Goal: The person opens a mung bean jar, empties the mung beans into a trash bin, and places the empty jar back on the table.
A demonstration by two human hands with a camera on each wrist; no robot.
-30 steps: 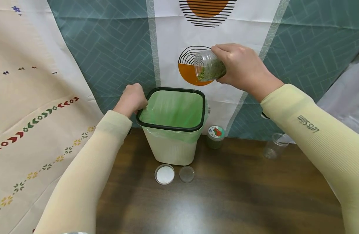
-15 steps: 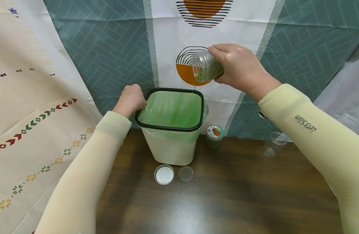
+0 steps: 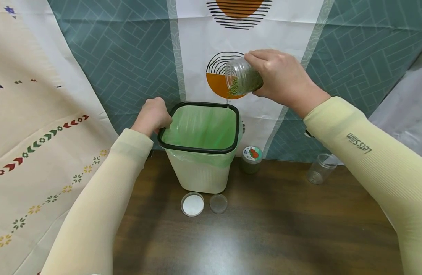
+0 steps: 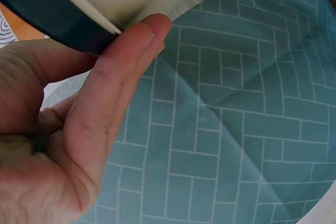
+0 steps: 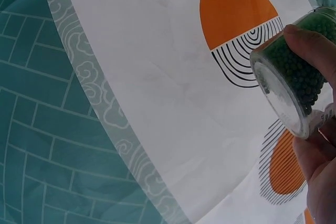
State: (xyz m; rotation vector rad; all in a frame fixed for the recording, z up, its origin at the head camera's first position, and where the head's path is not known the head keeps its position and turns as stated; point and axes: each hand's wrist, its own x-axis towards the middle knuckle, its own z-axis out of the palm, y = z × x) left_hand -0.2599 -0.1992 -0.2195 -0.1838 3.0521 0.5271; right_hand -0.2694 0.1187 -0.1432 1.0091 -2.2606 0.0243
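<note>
At the far left hangs a cream patterned cloth (image 3: 56, 152), with a teal-and-white curtain (image 3: 121, 49) behind everything. The left hand (image 3: 154, 116) grips the black-rimmed bin (image 3: 200, 173) at its left edge; the left wrist view shows thumb and fingers closed about the rim. That hold matches the picture a second ago. A green liner (image 3: 207, 128) covers the inside of the bin and folds over the rim. On the table (image 3: 265, 229) just in front of the bin lie a round lid with a white inside (image 3: 193, 204) and, right beside it, a clear disc (image 3: 218, 203), both unmoved. Next comes the tilted jar (image 3: 246, 78), its mouth facing left above the bin's far right corner. Its green beans (image 3: 233, 88) now reach the lower lip, where earlier they lay a little further in; whether any are falling is too small to tell. Below it stands a lidded jar (image 3: 251, 164), as before. The right hand (image 3: 283, 78) is wrapped around the tilted jar's base end, and farther right a clear cup (image 3: 321, 169) stands near the curtain
</note>
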